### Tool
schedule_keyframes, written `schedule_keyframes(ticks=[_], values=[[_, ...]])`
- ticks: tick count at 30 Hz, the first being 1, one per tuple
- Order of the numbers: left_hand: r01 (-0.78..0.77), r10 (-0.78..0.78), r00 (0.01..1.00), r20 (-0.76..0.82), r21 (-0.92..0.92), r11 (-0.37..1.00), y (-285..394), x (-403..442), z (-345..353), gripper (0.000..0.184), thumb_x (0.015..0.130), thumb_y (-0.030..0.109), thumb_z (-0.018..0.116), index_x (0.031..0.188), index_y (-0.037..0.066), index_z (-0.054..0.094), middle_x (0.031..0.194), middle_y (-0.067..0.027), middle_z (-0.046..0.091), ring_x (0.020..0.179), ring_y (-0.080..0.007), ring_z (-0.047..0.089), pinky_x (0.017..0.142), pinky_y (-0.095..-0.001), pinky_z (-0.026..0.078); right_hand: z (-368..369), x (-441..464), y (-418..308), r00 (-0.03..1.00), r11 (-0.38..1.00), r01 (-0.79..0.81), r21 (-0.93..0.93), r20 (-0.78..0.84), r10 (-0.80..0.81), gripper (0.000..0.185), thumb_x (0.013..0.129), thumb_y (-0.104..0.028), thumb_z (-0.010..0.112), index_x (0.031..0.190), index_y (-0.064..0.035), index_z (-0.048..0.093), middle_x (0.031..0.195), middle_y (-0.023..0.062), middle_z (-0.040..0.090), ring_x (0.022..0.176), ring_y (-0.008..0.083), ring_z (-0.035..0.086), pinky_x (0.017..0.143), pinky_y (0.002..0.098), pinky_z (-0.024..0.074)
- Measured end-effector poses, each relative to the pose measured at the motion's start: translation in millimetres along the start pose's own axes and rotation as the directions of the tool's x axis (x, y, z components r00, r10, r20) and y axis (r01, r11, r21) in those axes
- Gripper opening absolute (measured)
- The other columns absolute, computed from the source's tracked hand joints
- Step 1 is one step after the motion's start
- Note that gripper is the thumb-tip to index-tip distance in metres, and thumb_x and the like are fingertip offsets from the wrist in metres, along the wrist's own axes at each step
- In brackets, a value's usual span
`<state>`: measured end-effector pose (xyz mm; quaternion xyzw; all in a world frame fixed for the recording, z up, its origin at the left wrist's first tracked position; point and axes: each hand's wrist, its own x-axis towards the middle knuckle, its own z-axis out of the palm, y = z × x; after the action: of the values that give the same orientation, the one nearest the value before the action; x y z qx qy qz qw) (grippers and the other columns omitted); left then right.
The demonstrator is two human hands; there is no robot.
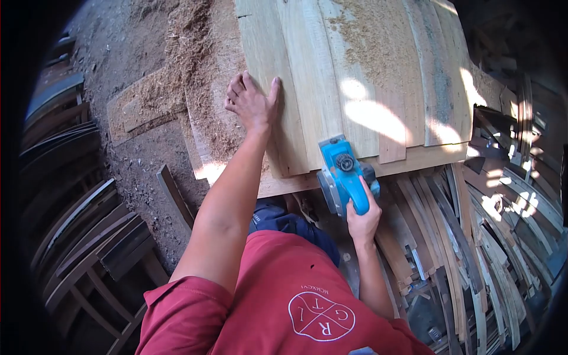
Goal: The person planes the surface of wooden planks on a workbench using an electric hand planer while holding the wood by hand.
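My right hand (363, 220) is wrapped round the handle of a blue electric planer (344, 171) with a dark round knob on top. The planer is at the near ends of the pale wooden boards (310, 89), its front over them and its rear beyond the edge. My left hand (253, 107) rests at the left edge of the leftmost board, thumb apart on the wood and fingers loosely bent past the edge. Whether the fingertips press on anything is hard to see. Patches of sunlight lie on the boards.
Wood shavings (198, 65) cover the left of the work surface and parts of the boards. Stacked wood strips (449, 236) lie at the right, and more lumber (89, 236) stands at the left. A short plank (175, 195) leans near the bench.
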<state>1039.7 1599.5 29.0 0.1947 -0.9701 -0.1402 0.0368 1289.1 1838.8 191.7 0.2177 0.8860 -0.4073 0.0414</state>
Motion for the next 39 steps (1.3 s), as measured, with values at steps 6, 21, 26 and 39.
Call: schedule_keyframes(ticks=[6, 21, 26, 39], values=[[0.011, -0.011, 1.000, 0.014, -0.017, 1.000, -2.0, 1.4, -2.8, 0.098, 0.091, 0.082, 0.063, 0.157, 0.011, 0.049, 0.157, -0.0090, 0.044, 0.149, -0.0347, 0.037, 0.117, -0.0700, 0.029, 18.3, 63.8, -33.0, 0.999, 0.999, -0.054, 0.000, -0.005, 0.054, 0.061, 0.086, 0.001, 0.070, 0.146, -0.0093, 0.069, 0.101, 0.0290, 0.076, 0.081, 0.0273, 0.079, 0.079, 0.0395, 0.0597], [-0.014, 0.013, 0.999, -0.043, -0.007, 1.000, -3.4, 0.5, 0.2, 0.092, 0.088, 0.081, 0.066, 0.148, 0.013, 0.056, 0.149, -0.0083, 0.048, 0.146, -0.0290, 0.037, 0.117, -0.0616, 0.028, 34.4, 166.7, -77.2, 0.999, 0.996, 0.052, -0.078, 0.012, -0.051, 0.059, 0.082, -0.006, 0.072, 0.141, -0.0091, 0.072, 0.117, 0.0249, 0.078, 0.111, 0.0401, 0.077, 0.095, 0.0460, 0.0601], [0.000, 0.000, 0.999, -0.033, 0.016, 1.000, -3.4, -0.7, 0.5, 0.093, 0.088, 0.082, 0.066, 0.151, 0.014, 0.055, 0.152, -0.0077, 0.048, 0.147, -0.0293, 0.039, 0.116, -0.0648, 0.030, 46.7, 200.9, -80.6, 0.997, 0.997, 0.078, -0.013, -0.009, -0.079, 0.058, 0.083, -0.012, 0.073, 0.141, -0.0112, 0.072, 0.118, 0.0259, 0.078, 0.113, 0.0420, 0.076, 0.096, 0.0470, 0.0600], [-0.018, 0.018, 1.000, 0.001, -0.006, 1.000, -1.7, 0.0, -9.8, 0.093, 0.090, 0.075, 0.069, 0.155, 0.012, 0.051, 0.155, -0.0092, 0.047, 0.149, -0.0302, 0.037, 0.118, -0.0633, 0.027, 68.4, 297.3, -138.8, 0.993, 0.992, 0.093, -0.091, 0.078, -0.086, 0.061, 0.083, -0.016, 0.076, 0.144, -0.0165, 0.071, 0.117, 0.0270, 0.078, 0.110, 0.0457, 0.075, 0.098, 0.0508, 0.0598]])
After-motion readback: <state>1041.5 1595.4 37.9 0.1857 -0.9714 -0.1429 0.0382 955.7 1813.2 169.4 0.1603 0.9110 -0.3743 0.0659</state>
